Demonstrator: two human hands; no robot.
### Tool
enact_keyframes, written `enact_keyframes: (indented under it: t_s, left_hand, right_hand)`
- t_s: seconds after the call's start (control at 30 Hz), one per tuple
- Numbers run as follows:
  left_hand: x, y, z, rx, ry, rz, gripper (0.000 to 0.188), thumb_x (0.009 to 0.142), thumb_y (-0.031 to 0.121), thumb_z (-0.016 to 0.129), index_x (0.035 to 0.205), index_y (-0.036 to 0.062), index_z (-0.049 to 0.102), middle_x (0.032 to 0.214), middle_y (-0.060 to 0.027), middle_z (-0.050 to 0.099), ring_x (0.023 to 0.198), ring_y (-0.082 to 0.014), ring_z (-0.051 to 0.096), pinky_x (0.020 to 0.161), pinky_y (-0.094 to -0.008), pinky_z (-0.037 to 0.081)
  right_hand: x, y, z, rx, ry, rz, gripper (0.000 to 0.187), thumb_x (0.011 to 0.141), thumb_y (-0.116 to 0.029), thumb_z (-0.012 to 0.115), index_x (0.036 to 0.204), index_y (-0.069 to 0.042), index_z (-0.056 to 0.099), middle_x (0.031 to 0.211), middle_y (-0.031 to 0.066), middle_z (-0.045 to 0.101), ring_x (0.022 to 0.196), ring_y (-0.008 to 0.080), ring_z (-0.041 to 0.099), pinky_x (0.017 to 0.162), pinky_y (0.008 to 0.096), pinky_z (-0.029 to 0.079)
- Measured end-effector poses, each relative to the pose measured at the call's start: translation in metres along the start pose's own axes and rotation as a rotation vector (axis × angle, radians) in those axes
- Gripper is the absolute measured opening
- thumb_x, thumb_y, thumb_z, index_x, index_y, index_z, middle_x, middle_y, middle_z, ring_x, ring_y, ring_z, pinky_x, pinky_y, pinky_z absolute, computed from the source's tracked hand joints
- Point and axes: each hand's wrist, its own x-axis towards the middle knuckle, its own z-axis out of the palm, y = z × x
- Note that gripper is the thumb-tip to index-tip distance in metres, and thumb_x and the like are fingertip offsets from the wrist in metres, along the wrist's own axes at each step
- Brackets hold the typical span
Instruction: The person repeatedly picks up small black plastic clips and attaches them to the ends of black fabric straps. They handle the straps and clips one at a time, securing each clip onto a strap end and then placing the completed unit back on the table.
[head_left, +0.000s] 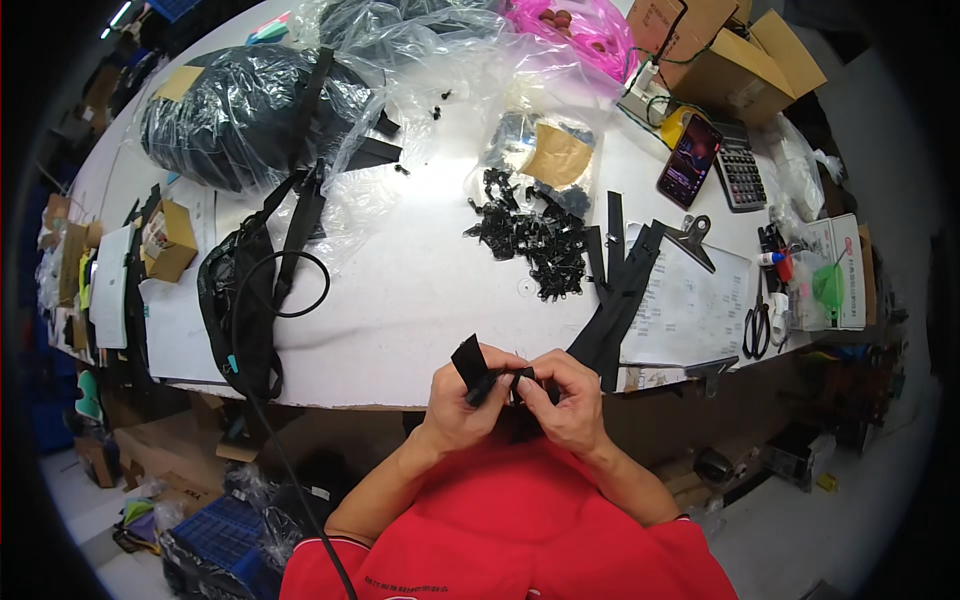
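Note:
Close to my body at the table's front edge, my left hand (458, 403) is closed round a black strap (468, 362), whose flat end sticks up above the fingers. My right hand (570, 400) pinches another part of the black piece, beside the left fingertips. Whether a small fitting sits between the fingers is hidden. Beyond the hands lies a heap of small black plastic parts (540, 240). Several flat black straps (625, 290) lie to the right of that heap, reaching the table edge.
Clear bags of black goods (250, 120) and a black pouch (238, 290) with a cable lie left. At the right are a phone (690, 160), calculator (740, 170), paper sheet (690, 300), bulldog clip (692, 240), scissors (757, 328) and an open carton (750, 70).

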Motion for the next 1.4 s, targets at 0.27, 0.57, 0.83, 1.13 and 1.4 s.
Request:
enact_keyframes:
  t_s: [0.27,0.57,0.83,1.13,1.4]
  left_hand:
    - [0.007,0.005,-0.003,0.28,0.019,0.201,0.016,0.088,-0.01,0.061,0.101,-0.0022,0.065,0.093,-0.0115,0.062,0.065,-0.0118,0.06,0.058,-0.0243,0.05]
    - [0.006,0.009,-0.001,0.175,0.027,0.194,0.017,0.09,-0.008,0.061,0.106,-0.0023,0.065,0.092,-0.0128,0.064,0.065,-0.0116,0.061,0.06,-0.0234,0.05]
    - [-0.002,0.003,0.002,-0.072,0.026,0.055,0.015,0.093,-0.005,0.06,0.107,-0.0017,0.064,0.098,-0.0109,0.063,0.073,-0.0109,0.061,0.065,-0.0241,0.051]
    - [-0.001,0.005,0.002,-0.11,0.033,0.02,0.016,0.094,-0.006,0.058,0.109,-0.0014,0.063,0.1,-0.009,0.061,0.072,-0.0089,0.058,0.063,-0.0218,0.048]
    - [-0.001,-0.002,-0.001,0.036,0.027,0.092,0.017,0.092,-0.008,0.058,0.105,-0.0006,0.064,0.098,-0.0099,0.061,0.072,-0.0097,0.059,0.062,-0.0222,0.048]
  right_hand:
    - [-0.004,0.005,0.004,0.156,-0.009,0.126,0.008,0.089,-0.008,0.071,0.088,0.0,0.067,0.083,0.0054,0.066,0.066,0.0092,0.056,0.056,0.0243,0.042]
    - [-0.001,0.007,0.0,0.2,-0.033,0.054,0.006,0.087,-0.005,0.069,0.089,0.0,0.067,0.083,0.0055,0.066,0.068,0.0101,0.058,0.057,0.0247,0.043]
    - [-0.002,0.003,0.006,0.25,0.014,-0.002,0.004,0.086,-0.004,0.068,0.086,0.0,0.067,0.083,0.0059,0.066,0.072,0.0103,0.06,0.064,0.0251,0.046]
    - [-0.001,-0.002,0.005,0.206,-0.001,0.104,0.005,0.086,-0.003,0.069,0.086,0.001,0.066,0.082,0.0059,0.066,0.069,0.009,0.057,0.06,0.0251,0.043]
    - [-0.003,0.002,0.005,0.233,-0.041,0.11,0.007,0.089,-0.006,0.07,0.088,0.0,0.068,0.082,0.0055,0.066,0.068,0.0088,0.056,0.058,0.0244,0.04]
